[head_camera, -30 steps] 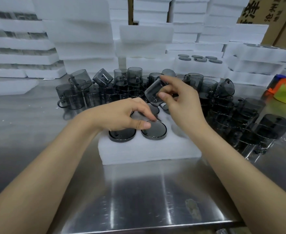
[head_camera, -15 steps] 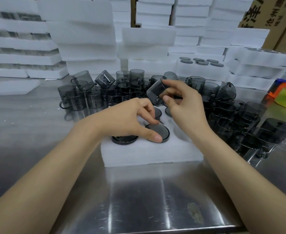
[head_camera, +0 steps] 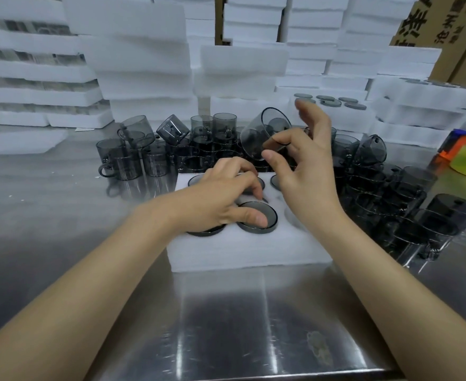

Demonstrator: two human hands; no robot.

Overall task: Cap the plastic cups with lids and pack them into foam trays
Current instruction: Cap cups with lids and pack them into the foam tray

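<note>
Smoked plastic cup (head_camera: 262, 133) is held tilted above foam tray (head_camera: 248, 248), pinched by right hand (head_camera: 308, 177) fingers | lid (head_camera: 262, 208) in tray is gripped by left hand (head_camera: 220, 193) | cup is best righted and lid seated squarely.

The right hand (head_camera: 306, 171) raises the cup (head_camera: 263, 133) higher over the foam tray (head_camera: 248, 248), its fingers spreading. The left hand (head_camera: 218, 196) slides its thumb further onto the lid (head_camera: 264, 209).

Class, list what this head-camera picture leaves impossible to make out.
- Near-left lid, head view: mostly covered by the left hand.
- Far row of the foam tray, head view: partly behind the right hand holding a cup; contents unclear.
- Cardboard box print, head view: cut by the top edge.
</note>
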